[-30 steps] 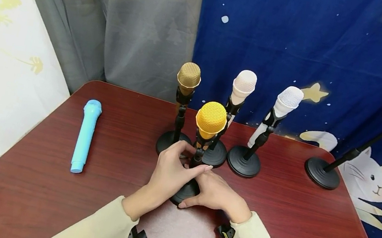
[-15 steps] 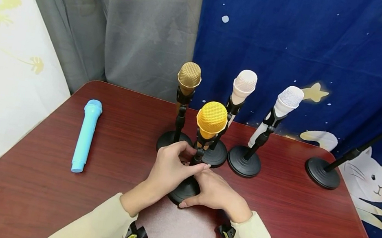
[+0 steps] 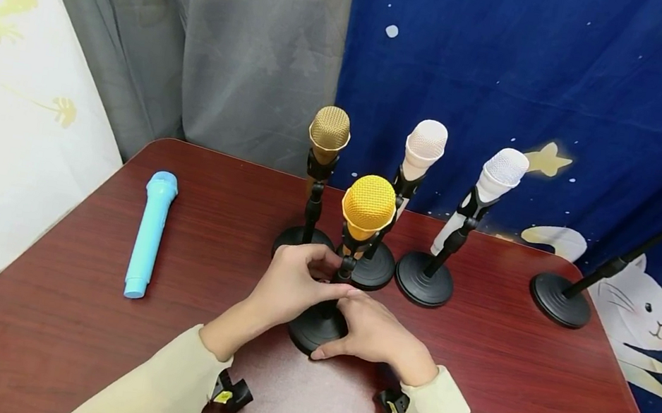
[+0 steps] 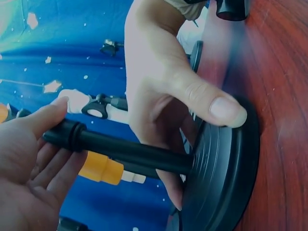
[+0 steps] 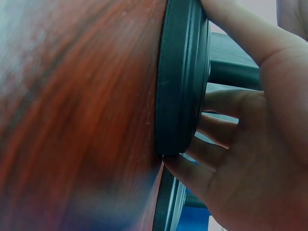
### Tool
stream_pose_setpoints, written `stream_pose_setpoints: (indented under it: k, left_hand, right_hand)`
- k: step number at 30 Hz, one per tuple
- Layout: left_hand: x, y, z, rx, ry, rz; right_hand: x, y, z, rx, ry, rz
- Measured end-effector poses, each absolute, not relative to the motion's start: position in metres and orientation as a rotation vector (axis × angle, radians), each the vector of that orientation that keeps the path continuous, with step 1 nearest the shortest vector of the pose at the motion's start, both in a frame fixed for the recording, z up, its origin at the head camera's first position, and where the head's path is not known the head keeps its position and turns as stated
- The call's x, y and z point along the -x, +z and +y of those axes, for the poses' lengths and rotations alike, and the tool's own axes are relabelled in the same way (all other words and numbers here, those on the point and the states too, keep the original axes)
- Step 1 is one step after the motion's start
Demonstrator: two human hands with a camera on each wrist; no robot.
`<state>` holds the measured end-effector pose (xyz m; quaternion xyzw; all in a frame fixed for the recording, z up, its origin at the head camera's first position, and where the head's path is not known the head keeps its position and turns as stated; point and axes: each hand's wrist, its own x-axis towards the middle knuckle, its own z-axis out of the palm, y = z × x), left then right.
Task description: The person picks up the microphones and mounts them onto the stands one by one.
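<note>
One blue microphone (image 3: 150,236) lies at the left of the bench (image 3: 29,333), long axis running near to far, head at the far end. The left hand (image 3: 292,283) is the nearer one, well apart from it to the right. That hand pinches the pole (image 4: 130,151) of the front stand (image 3: 312,332), thumb on the near side and fingers behind. A gold microphone (image 3: 329,131) rises just beyond the left hand.

The front stand is between both hands. Its pole runs up from the base (image 5: 180,86), with a yellow microphone (image 3: 369,205) at the top; the exact tilt is hard to judge. The base sits low against the bench.

The right hand (image 3: 375,331) is nearer the base, holding it from the right, thumb at the near rim and fingers round the far side.

Beyond, further right, come a cream microphone (image 3: 426,146), a tilted white microphone (image 3: 502,169) and, well apart, another stand (image 3: 561,300), its pole slanting right.
</note>
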<state>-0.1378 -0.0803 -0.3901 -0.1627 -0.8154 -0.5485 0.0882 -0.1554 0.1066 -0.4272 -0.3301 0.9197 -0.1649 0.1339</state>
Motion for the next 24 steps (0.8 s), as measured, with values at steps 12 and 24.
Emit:
stream_pose_setpoints:
  k: [12,24]
  left_hand:
    - [0.158,-0.398,-0.090,0.695,-1.843,-2.421]
    - [0.158,-0.400,-0.094,0.794,-1.684,-2.442]
  right_hand:
    - [0.153,-0.426,0.107,0.957,-0.476,2.672]
    - [0.152,-0.426,0.105,0.934,-0.484,2.681]
